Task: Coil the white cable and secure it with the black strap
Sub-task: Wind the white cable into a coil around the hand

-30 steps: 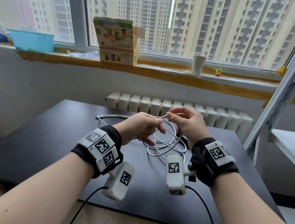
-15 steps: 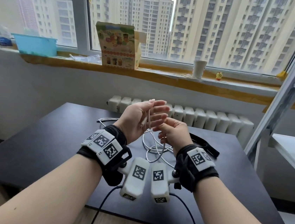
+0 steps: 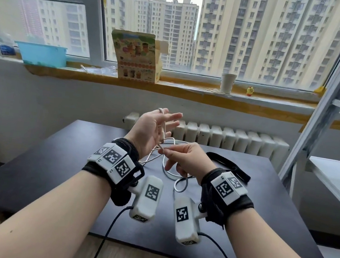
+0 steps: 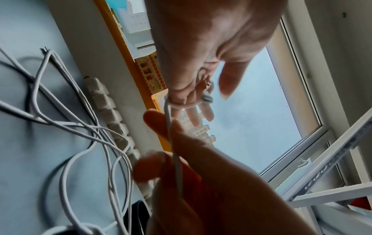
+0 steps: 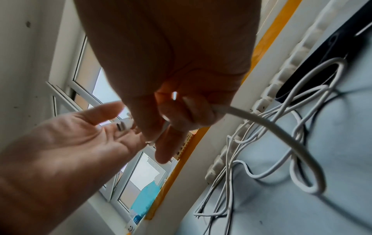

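Note:
My left hand (image 3: 154,127) is raised above the black table with the palm turned inward and the fingers straight. The white cable (image 3: 165,128) loops over one fingertip and runs down across the palm; its plug (image 4: 208,98) sits by the fingers. Just below, my right hand (image 3: 184,160) pinches the same cable (image 5: 281,127) between thumb and fingers. The remaining cable lies in loose loops (image 3: 179,185) on the table under both hands. Behind my right wrist, the black strap (image 3: 228,165) lies flat on the table, untouched.
The dark table (image 3: 54,168) stands against a white radiator (image 3: 227,137). A grey metal shelf frame (image 3: 324,104) rises at the right. On the window sill are a printed carton (image 3: 137,57), a paper cup (image 3: 227,83) and a blue tub (image 3: 42,55).
My left hand rose and turned palm inward with its fingers straightened, the cable now hooked over a fingertip. My right hand dropped below it, drawing the cable down across the palm.

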{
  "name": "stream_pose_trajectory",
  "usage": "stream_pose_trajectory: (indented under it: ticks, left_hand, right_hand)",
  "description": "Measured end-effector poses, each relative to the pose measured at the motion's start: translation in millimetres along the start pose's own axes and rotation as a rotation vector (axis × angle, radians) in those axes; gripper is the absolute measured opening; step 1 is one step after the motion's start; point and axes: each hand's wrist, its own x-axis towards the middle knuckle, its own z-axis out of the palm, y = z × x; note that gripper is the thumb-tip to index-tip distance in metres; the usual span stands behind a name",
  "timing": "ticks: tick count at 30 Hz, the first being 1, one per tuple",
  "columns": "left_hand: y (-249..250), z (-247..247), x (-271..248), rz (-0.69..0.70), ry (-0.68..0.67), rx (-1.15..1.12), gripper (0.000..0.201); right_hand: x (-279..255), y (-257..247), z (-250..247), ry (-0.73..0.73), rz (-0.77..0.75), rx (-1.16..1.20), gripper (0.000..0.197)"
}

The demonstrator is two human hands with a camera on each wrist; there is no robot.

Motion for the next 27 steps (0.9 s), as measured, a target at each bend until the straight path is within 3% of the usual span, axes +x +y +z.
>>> stream_pose_trajectory:
  ticks: [1, 5, 8, 13, 21, 27]
  left_hand:
    - [1, -1, -1, -0.015, 0.004, 0.015, 0.027]
    - [1, -7, -1, -0.077, 0.001, 0.1, 0.062]
    - [-1, -11, 0, -0.124, -0.015, 0.155, 0.073]
    - [-9, -17, 2, -0.16, -0.05, 0.265, 0.067]
    - [-12, -18, -3, -0.193, -0.081, 0.435, 0.053]
    - [-3, -10, -12, -0.193, -0.189, 0.326, 0.066]
  right_hand:
    - [-1, -1, -1, -0.002, 0.002, -0.013, 0.022]
    - [-6, -8, -5, 0.023, -0.017, -0.045, 0.017]
    - [-8, -14, -9, 0.032, -0.028, -0.07, 0.021]
    - [-5, -21, -13, 0.065, -0.048, -0.058, 0.011]
    - [4, -32, -21, 0.167, -0.109, -0.015, 0.013]
    - [8, -33, -23, 0.234, -0.13, 0.026, 0.015]
